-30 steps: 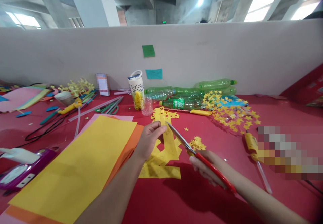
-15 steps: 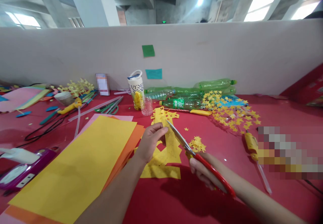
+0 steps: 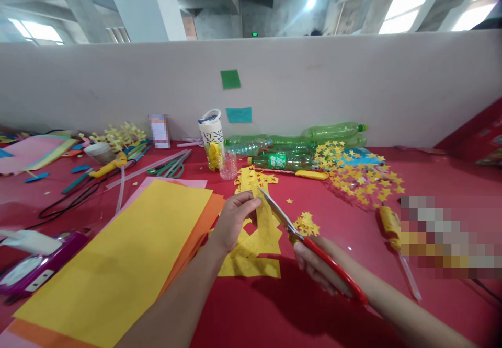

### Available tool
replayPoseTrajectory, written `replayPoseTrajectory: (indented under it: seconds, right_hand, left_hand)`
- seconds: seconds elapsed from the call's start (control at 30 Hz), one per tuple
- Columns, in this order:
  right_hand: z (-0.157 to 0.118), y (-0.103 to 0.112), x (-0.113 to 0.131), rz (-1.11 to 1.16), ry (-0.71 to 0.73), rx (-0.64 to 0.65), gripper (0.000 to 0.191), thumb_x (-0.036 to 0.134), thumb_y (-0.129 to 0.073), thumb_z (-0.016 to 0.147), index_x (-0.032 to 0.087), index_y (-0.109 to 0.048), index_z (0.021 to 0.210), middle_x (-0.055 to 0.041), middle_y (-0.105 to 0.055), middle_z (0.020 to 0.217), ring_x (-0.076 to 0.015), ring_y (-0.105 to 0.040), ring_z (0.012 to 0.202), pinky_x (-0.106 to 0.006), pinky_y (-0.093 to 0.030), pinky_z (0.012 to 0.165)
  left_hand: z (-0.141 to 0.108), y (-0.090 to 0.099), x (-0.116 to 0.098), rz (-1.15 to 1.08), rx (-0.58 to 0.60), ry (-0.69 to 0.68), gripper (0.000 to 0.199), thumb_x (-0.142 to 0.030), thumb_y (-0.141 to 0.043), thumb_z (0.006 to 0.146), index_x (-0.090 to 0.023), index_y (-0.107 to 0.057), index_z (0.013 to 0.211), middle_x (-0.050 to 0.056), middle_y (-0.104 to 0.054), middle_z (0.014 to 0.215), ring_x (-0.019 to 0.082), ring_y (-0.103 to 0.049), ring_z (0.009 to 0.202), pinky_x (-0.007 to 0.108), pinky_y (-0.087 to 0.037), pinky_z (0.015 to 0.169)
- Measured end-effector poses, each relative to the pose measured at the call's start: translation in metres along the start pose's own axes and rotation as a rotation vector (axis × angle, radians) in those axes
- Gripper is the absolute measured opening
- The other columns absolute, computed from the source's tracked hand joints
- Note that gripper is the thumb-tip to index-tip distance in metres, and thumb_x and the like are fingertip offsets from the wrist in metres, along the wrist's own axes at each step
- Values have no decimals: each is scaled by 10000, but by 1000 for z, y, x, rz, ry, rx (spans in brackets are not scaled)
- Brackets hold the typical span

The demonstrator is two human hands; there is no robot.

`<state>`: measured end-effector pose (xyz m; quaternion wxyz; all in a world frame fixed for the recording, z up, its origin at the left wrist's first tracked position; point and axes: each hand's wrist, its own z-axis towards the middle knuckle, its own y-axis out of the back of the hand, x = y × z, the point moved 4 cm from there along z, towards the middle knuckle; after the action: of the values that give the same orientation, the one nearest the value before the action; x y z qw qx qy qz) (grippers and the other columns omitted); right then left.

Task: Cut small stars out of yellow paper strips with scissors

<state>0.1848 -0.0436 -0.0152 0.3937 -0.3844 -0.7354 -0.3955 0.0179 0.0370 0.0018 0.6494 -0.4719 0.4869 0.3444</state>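
My left hand (image 3: 235, 215) pinches a strip of yellow paper (image 3: 267, 230) between thumb and fingers, above the red table. In my right hand (image 3: 316, 264) is a pair of red-handled scissors (image 3: 329, 262), its blades pointing up and left. The blade tips meet the upper part of the strip, close to my left thumb. Under the strip lie yellow paper offcuts (image 3: 251, 268). A small pile of cut yellow stars (image 3: 306, 224) rests just beyond the scissors, and a single star (image 3: 289, 200) lies farther back.
Yellow and orange sheets (image 3: 117, 254) are stacked at left, near a purple power strip (image 3: 66, 248). Green plastic bottles (image 3: 290, 160), a tumbler (image 3: 209, 128) and a yellow comb (image 3: 311, 174) stand or lie at the back. At right are a star-covered piece (image 3: 361, 175) and a glue gun (image 3: 390, 225).
Hardly anything differs. My right hand and the scissor handles have shifted very slightly; my left hand keeps its pinch on the strip.
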Motion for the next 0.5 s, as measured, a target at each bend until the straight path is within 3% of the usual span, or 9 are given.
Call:
replayPoseTrajectory:
  seconds: [0.5]
  right_hand:
    - [-1,1,1,-32,-38,-23,495,655,-391,759,182,-434,620,98,-350,350,-24,-297,244,-135,-294,274]
  left_hand:
    - [1,1,2,2,-5,11,210,-272,-556,760,-161,-477,601,-42,-424,557,80,-423,517,212,-363,501]
